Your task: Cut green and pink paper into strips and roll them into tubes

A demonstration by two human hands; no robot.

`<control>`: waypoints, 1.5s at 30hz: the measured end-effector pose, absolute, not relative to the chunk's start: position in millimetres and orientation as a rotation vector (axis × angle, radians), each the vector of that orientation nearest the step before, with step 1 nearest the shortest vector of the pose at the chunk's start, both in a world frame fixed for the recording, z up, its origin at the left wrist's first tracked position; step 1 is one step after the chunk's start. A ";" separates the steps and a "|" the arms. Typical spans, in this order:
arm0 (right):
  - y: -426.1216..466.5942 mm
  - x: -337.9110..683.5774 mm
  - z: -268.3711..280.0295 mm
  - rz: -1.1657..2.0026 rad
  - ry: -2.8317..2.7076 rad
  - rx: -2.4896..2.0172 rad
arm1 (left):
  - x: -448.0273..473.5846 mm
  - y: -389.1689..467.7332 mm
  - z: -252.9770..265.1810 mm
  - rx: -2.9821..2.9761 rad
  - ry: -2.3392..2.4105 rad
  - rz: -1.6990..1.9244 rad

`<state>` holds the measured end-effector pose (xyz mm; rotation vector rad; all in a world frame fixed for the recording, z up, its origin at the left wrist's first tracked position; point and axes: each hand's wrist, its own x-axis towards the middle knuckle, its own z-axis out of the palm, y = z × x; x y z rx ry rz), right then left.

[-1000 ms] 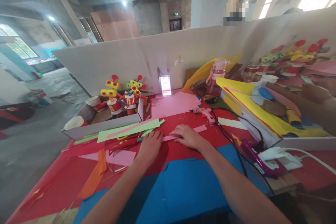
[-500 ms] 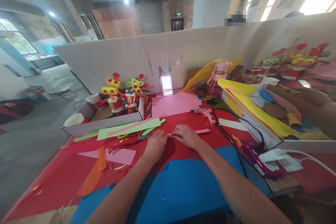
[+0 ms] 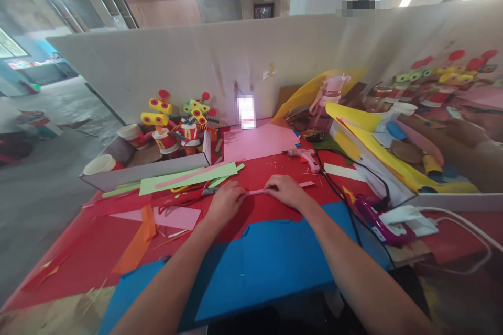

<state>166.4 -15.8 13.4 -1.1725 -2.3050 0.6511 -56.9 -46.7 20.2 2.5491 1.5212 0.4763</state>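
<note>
A narrow pink paper strip (image 3: 255, 191) runs across the red table surface (image 3: 98, 251) between my two hands. My left hand (image 3: 225, 202) pinches its left end with curled fingers. My right hand (image 3: 283, 190) grips the strip further right, and the strip's free end (image 3: 306, 184) sticks out past it. A blue foam sheet (image 3: 259, 267) lies just in front of both hands, under my forearms. Green and pink paper strips (image 3: 188, 178) and scissors with red and yellow handles (image 3: 184, 194) lie just left of my left hand.
A grey box (image 3: 145, 175) at the back left holds paper-cup figures (image 3: 173, 133). A pink sheet (image 3: 257, 144), a pink glue gun (image 3: 304, 157), black cables (image 3: 346, 204), a purple tool (image 3: 373, 222) and a box of yellow sheets (image 3: 373, 159) crowd the right. Another person's hand (image 3: 467, 133) rests far right.
My hands came closer together on the pink strip and lifted it slightly off the table. The camera tilted down a little.
</note>
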 end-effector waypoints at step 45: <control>-28.9 173.3 36.1 0.465 -2.468 -1.702 | -16.0 -39.6 40.6 2.387 1.730 -0.023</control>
